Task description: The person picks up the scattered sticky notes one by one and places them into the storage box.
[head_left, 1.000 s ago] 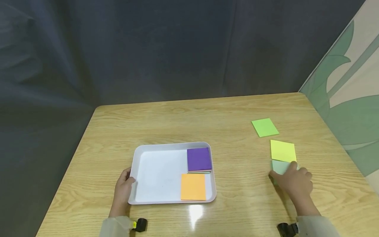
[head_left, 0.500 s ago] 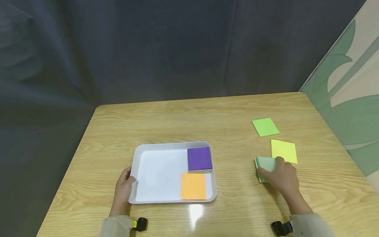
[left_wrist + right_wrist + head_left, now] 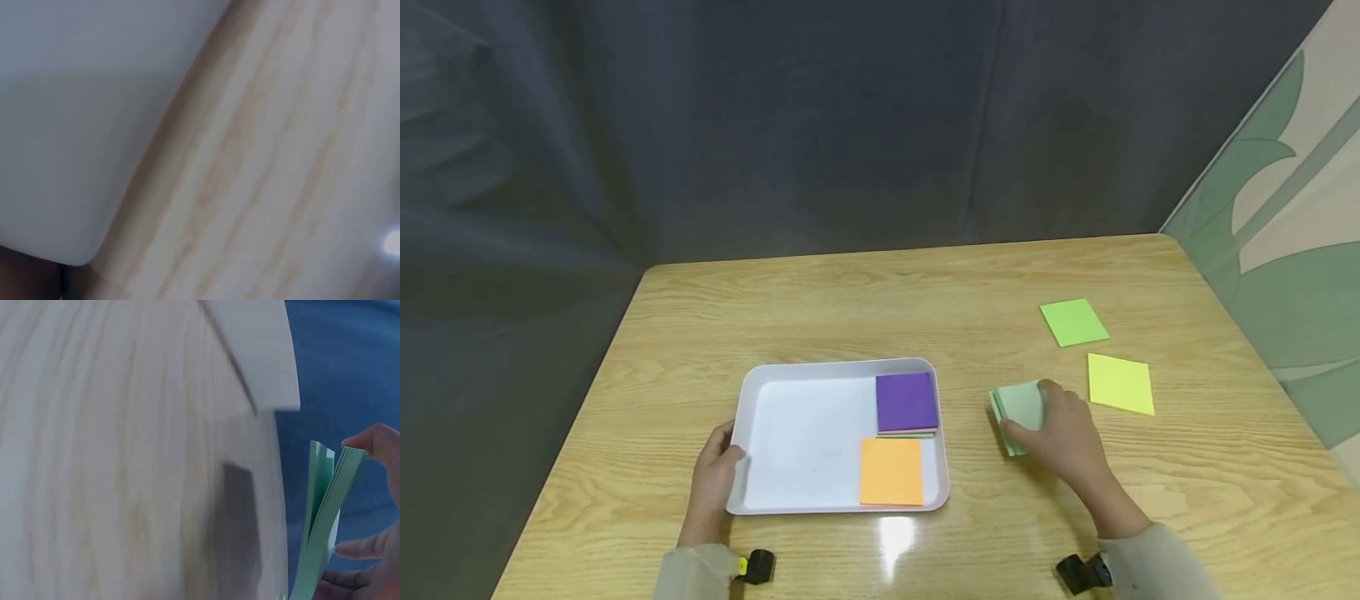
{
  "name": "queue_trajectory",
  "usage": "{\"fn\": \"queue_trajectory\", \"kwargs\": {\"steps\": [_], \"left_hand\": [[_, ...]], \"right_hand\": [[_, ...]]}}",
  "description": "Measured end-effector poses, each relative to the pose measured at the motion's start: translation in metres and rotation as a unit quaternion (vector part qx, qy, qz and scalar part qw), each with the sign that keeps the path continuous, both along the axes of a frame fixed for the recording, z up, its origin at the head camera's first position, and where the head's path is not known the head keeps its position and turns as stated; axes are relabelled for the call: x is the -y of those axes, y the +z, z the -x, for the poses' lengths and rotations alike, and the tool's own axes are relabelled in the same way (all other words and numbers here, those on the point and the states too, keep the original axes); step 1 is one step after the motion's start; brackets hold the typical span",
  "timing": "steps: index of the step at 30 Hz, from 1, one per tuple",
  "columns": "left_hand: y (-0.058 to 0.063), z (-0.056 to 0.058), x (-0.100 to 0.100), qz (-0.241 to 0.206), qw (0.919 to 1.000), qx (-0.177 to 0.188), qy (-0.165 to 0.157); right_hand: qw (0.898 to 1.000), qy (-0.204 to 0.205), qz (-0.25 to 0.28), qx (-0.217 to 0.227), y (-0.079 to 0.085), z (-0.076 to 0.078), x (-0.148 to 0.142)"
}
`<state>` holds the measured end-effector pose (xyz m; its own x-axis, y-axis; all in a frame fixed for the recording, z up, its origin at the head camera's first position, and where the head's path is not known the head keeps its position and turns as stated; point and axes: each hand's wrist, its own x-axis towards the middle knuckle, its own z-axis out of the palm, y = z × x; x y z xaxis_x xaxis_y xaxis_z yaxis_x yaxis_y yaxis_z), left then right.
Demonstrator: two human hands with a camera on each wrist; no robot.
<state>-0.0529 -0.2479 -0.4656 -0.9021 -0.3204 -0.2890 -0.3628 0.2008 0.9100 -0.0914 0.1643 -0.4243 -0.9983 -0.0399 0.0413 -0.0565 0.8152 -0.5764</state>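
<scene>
Mint stack [image 3: 1022,404] shifts L w/ R hand [image 3: 1066,437], now betw. it & tray [image 3: 805,450]; R fingers [image 3: 362,547] pinch stack, L hand [image 3: 712,477] grips tray.

The tray [image 3: 808,442] looks like smooth white plastic. The mint pad [image 3: 1021,404] is of matt paper, and thin layers show at its edge. The purple pad [image 3: 906,402], the orange pad [image 3: 891,472], the yellow pad [image 3: 1120,383] and the lime pad [image 3: 1074,322] seem also matt paper. The table [image 3: 820,317] has smooth wood grain, glossy where the light reflects. The curtain [image 3: 820,133] appears as dark cloth, softly creased.
</scene>
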Motion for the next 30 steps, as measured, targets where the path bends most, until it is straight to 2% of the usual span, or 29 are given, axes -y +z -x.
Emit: {"fn": "queue_trajectory", "kwargs": {"steps": [9, 16, 22, 30], "left_hand": [[-0.003, 0.001, 0.0, 0.007, 0.9999, -0.013, 0.0], [-0.003, 0.001, 0.001, 0.006, 0.9999, -0.008, 0.001], [-0.003, 0.002, 0.001, 0.004, 1.0, -0.005, 0.007], [-0.003, 0.002, 0.001, 0.002, 0.9999, -0.008, 0.008]], "right_hand": [[0.997, 0.06, 0.04, -0.006, -0.001, -0.002, 0.038], [0.986, 0.138, 0.082, -0.041, 0.0, -0.008, 0.063], [0.971, 0.215, 0.061, -0.084, -0.003, -0.014, 0.083], [0.951, 0.296, 0.019, -0.083, -0.004, -0.016, 0.101]]}}
